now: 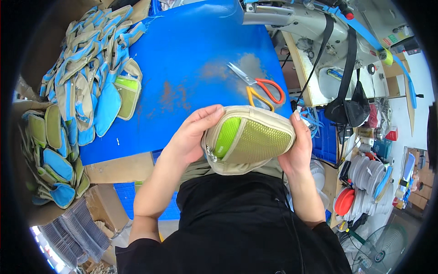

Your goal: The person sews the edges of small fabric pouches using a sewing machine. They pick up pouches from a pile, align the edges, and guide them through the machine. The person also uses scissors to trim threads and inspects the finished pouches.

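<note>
A small khaki zippered pouch point(262, 139) with a green panel and a mesh front is held up before my body, over the near edge of the blue table. My left hand point(200, 125) grips its left end, thumb along the top edge. At the opposite end my right hand point(299, 144) closes on the pouch's side, with fingers partly hidden behind it. A metal zipper pull hangs at the pouch's lower left. Just beyond the pouch lie scissors point(258, 86) with orange and red handles, blades pointing away to the left.
The blue table point(173, 59) carries a heap of khaki and blue sewn pieces point(86, 68) at left. More oval pieces point(59, 160) fill a box below it. A sewing machine point(296, 23) stands at the far right, beside thread spools point(369, 173); a fan point(383, 249) is lower right.
</note>
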`<state>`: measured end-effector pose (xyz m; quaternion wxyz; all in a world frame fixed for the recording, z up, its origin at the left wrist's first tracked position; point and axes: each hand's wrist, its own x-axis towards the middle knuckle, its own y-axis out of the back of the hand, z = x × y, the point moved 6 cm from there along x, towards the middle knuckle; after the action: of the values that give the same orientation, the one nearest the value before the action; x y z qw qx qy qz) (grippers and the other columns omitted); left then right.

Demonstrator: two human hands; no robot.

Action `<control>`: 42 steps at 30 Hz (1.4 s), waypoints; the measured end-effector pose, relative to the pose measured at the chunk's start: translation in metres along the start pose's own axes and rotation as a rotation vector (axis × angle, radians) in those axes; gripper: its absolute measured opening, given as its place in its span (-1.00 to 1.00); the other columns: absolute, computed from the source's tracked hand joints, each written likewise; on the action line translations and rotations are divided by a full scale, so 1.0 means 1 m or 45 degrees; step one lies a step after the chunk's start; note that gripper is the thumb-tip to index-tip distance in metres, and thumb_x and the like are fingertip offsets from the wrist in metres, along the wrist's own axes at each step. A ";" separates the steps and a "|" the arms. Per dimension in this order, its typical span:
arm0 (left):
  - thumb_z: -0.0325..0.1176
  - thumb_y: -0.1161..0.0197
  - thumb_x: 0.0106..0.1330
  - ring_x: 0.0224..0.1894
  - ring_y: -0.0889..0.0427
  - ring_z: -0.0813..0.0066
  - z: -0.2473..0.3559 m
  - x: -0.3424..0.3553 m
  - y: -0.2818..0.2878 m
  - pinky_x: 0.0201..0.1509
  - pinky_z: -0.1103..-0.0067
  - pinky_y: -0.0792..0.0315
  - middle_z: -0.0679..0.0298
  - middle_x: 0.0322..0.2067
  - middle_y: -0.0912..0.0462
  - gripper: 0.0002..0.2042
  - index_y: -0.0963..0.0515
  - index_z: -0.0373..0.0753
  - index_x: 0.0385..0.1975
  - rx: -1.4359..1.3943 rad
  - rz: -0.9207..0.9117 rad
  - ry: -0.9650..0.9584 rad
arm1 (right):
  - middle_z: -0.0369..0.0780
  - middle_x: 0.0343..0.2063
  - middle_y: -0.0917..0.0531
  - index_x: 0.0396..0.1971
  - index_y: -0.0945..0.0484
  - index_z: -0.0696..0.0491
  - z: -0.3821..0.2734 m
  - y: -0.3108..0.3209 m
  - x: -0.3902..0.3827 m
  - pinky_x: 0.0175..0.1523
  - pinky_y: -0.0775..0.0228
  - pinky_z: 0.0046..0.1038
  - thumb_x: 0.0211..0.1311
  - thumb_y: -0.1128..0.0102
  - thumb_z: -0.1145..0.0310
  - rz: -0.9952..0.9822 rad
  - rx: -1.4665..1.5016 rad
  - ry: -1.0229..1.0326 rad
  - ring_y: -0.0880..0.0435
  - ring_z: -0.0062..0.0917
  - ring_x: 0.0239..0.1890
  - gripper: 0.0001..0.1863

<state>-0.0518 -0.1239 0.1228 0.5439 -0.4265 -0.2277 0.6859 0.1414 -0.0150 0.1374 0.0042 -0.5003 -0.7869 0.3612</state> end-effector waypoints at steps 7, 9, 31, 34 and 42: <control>-0.28 -0.18 0.56 -0.21 -0.66 0.71 0.016 0.007 -0.005 -0.12 0.66 -0.55 0.36 -0.22 -0.72 -0.80 -0.61 -0.30 -0.10 0.270 -0.126 -0.004 | -0.25 -0.19 -0.72 -0.08 -0.61 0.16 -0.013 0.001 0.015 0.03 -0.49 -0.55 0.54 -0.14 0.16 -0.370 -0.528 -0.129 -0.65 -0.66 -0.07 -0.67; -0.27 -0.22 0.54 -0.25 -0.61 0.76 0.021 0.015 -0.017 -0.17 0.68 -0.50 0.40 -0.27 -0.70 -0.80 -0.61 -0.29 -0.14 0.654 -0.136 0.040 | -0.27 -0.19 -0.71 -0.03 -0.59 0.18 -0.021 -0.018 0.021 0.04 -0.47 -0.58 0.47 -0.24 0.20 -0.515 -0.770 -0.111 -0.63 -0.69 -0.06 -0.67; -0.53 -0.19 0.42 -0.23 -0.61 0.72 0.032 -0.030 -0.004 -0.18 0.69 -0.53 0.30 -0.16 -0.66 -0.66 -0.54 -0.40 0.17 0.779 0.239 -0.556 | 0.04 0.12 -0.66 0.25 -0.47 0.28 -0.040 0.007 0.027 0.22 -0.60 -0.24 0.50 -0.06 0.07 -0.123 0.064 -0.049 -0.72 -0.21 0.10 -0.41; -0.53 -0.16 0.44 -0.26 -0.60 0.74 0.033 -0.031 -0.001 -0.22 0.70 -0.50 0.34 -0.24 -0.68 -0.68 -0.56 -0.39 0.16 0.749 0.287 -0.518 | 0.06 0.14 -0.64 0.25 -0.46 0.29 -0.044 -0.009 0.015 0.25 -0.55 -0.22 0.48 -0.06 0.10 -0.171 0.112 -0.020 -0.70 -0.21 0.12 -0.42; -0.52 -0.26 0.32 -0.24 -0.62 0.62 0.039 -0.042 -0.013 -0.20 0.65 -0.51 0.25 -0.16 -0.69 -0.64 -0.57 -0.37 0.13 0.965 0.347 -0.827 | 0.03 0.26 -0.56 0.35 -0.37 0.27 -0.040 -0.002 0.011 0.37 -0.40 -0.19 0.47 -0.01 0.03 -0.403 0.055 0.084 -0.60 -0.20 0.26 -0.32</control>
<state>-0.0753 -0.1532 0.1678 0.4671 0.0097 -0.0626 0.8819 0.1492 0.0162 0.1638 0.0975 -0.3815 -0.8473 0.3563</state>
